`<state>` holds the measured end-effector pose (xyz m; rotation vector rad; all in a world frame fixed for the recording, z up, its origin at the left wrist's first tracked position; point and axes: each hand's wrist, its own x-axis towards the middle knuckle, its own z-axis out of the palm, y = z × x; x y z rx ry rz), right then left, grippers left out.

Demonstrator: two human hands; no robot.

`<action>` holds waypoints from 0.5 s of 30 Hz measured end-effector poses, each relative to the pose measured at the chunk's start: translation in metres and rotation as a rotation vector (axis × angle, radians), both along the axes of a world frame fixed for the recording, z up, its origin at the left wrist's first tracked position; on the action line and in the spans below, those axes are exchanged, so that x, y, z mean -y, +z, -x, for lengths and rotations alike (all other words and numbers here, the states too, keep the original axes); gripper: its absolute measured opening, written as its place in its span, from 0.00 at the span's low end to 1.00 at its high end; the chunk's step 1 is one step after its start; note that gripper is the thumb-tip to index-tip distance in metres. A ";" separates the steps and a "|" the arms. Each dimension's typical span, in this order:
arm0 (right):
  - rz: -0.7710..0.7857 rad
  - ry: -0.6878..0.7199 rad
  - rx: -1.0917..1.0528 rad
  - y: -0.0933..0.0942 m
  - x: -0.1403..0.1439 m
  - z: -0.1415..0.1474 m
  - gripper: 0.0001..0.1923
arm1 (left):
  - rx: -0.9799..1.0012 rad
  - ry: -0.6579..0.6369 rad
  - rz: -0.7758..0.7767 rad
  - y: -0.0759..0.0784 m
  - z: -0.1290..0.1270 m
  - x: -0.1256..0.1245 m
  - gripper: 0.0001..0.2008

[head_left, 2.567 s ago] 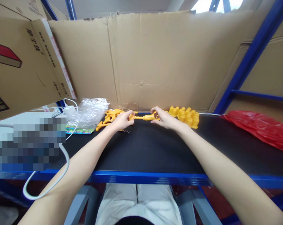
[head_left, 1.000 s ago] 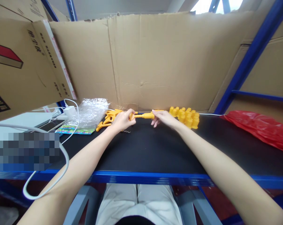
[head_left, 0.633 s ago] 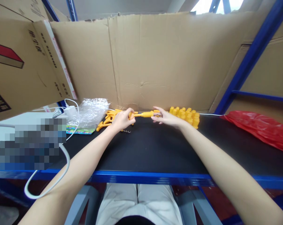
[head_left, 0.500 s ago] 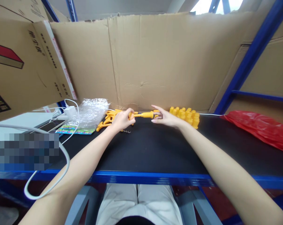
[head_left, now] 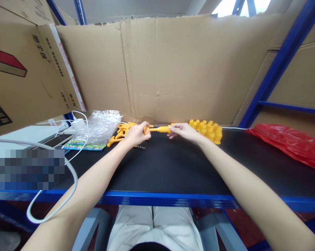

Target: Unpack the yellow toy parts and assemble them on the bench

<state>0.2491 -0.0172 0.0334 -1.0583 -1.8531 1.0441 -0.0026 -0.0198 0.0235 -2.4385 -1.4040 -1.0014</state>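
Observation:
Between my two hands a yellow plastic piece (head_left: 162, 129) lies level, with a thin ribbed stem on the left and a thicker part on the right. My left hand (head_left: 138, 134) is closed around its left end. At the right end, the fingers of my right hand (head_left: 182, 131) are pinched together on it. More yellow plastic parts (head_left: 116, 140) lie in a pile beside and behind my left hand. A small metal spiral (head_left: 141, 147) rests on the black tabletop just below that hand. To the right of my right hand stands a block of upright yellow pieces (head_left: 209, 130).
Clear plastic wrapping (head_left: 101, 125) lies at the left near a white charger (head_left: 78, 124) and a phone (head_left: 58, 140). A white cable (head_left: 75, 176) loops over my left forearm. A red plastic bag (head_left: 288, 143) sits at the right. Cardboard (head_left: 178, 69) walls the back.
The spread fingers of my right hand have closed on the right end of the yellow piece. My left hand keeps its hold, almost unmoved.

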 end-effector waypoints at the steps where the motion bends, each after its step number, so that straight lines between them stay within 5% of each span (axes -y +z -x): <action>1: 0.004 -0.006 0.001 0.001 0.001 0.001 0.18 | 0.000 -0.002 -0.002 0.000 0.000 0.000 0.14; 12: 0.029 -0.012 -0.011 0.001 0.003 0.001 0.19 | 0.003 0.002 0.005 0.000 0.001 -0.001 0.14; 15: -0.004 0.021 -0.030 0.000 0.002 0.000 0.26 | 0.010 0.013 0.004 0.000 0.001 0.000 0.14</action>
